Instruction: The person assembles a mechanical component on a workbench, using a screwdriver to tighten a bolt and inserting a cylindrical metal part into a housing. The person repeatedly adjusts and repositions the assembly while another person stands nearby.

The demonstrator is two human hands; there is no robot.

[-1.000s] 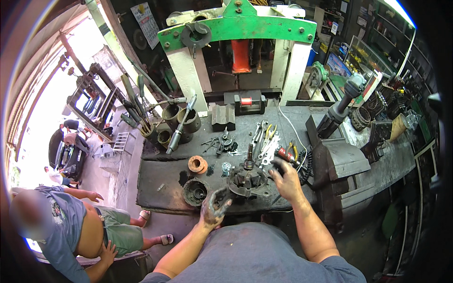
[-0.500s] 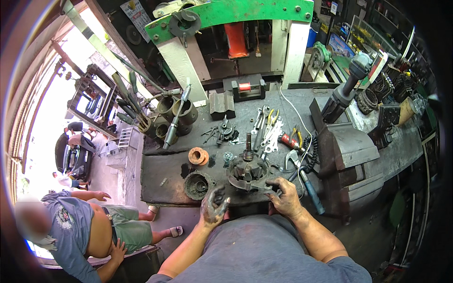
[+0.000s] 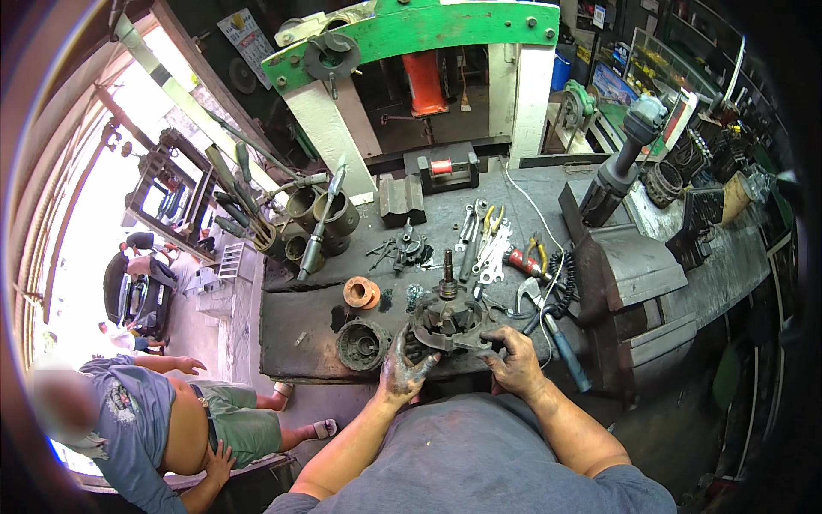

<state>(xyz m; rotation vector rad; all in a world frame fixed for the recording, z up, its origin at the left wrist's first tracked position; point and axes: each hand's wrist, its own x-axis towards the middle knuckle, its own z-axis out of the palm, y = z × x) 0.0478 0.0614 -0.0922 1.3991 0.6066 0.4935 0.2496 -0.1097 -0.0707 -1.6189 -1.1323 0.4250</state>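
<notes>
Greasy hub assembly [image 3: 447, 324] stands on the workbench [image 3: 291, 334], shaft pointing straight up; left hand [image 3: 402, 370] and right hand [image 3: 516, 361] each grasp its flange edge.

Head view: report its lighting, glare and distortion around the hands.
Head view: daylight blows out the doorway at the left edge; the workbench sits in dimmer, even light; the left hand and right hand on the greasy round part look sharp; fisheye bends the green press frame and darkens the corners.
</notes>
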